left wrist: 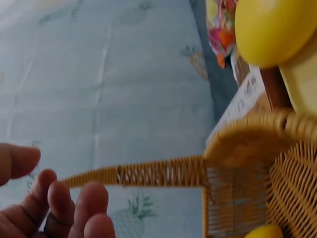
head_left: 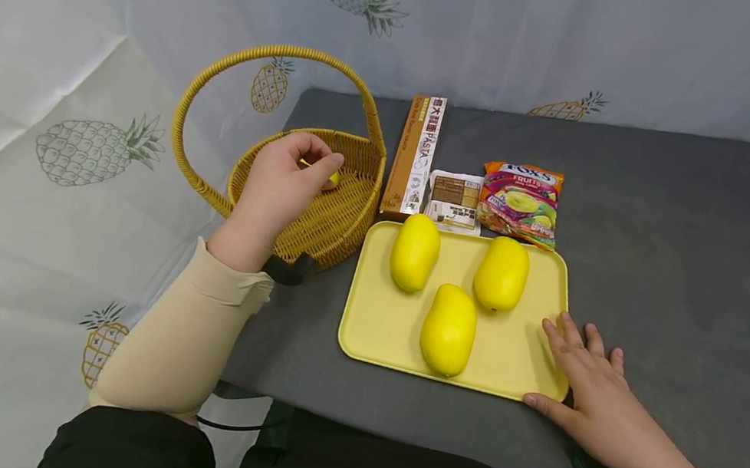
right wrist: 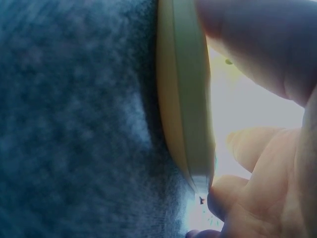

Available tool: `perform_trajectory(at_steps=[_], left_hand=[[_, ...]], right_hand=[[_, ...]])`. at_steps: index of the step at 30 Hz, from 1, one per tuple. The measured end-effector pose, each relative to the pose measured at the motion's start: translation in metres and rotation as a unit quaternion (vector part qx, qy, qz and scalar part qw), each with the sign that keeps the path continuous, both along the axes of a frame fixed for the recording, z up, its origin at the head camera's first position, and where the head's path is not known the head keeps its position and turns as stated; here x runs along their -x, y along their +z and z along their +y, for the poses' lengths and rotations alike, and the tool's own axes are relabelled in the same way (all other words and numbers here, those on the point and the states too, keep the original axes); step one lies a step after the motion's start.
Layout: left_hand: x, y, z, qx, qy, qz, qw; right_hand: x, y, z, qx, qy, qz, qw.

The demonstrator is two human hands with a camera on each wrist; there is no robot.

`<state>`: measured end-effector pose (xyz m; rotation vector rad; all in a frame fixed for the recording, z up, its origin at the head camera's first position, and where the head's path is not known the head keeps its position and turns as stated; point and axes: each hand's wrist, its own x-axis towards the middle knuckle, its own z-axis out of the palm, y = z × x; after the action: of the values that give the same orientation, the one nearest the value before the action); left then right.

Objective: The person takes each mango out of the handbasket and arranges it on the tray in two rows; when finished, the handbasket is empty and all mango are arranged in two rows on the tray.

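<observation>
My left hand (head_left: 292,170) is over the wicker basket (head_left: 338,222), its fingers loosely bent. In the left wrist view a gap shows between thumb and fingertips, with nothing held. Inside the basket lies a yellow fruit (left wrist: 266,232), mostly hidden by the hand in the head view. The right hand (head_left: 595,398) rests at the right edge of the yellow tray (head_left: 376,346) with fingers spread, the thumb touching its near corner. Three yellow mangoes lie on the tray: one at the back left (head_left: 415,252), one at the back right (head_left: 502,274) and one at the front (head_left: 449,330).
Behind the tray are a pasta box (head_left: 415,154), a small flat packet (head_left: 455,201) and a Fox's candy bag (head_left: 520,204). The basket's tall handle (head_left: 284,51) arches up at the left. A pineapple-print cloth (head_left: 474,37) hangs behind the grey table (head_left: 691,262).
</observation>
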<state>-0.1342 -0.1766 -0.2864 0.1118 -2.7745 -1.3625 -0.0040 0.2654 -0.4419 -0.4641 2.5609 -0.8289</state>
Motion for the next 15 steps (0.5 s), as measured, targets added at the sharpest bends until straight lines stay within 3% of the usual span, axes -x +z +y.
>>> perform_trajectory(at_steps=[4, 9, 15], left_hand=[[0.012, 0.002, -0.011, 0.006, -0.022, -0.020, 0.9995], [0.026, -0.002, -0.022, 0.053, -0.043, -0.047, 0.9965], [0.045, -0.009, -0.035, 0.059, -0.009, -0.102, 0.9930]], right_hand=[[-0.002, 0.000, 0.000, 0.002, -0.001, 0.000, 1.0000], [-0.002, 0.001, 0.000, 0.005, -0.003, -0.001, 1.0000], [-0.002, 0.001, 0.000, 0.008, -0.004, -0.002, 1.0000]])
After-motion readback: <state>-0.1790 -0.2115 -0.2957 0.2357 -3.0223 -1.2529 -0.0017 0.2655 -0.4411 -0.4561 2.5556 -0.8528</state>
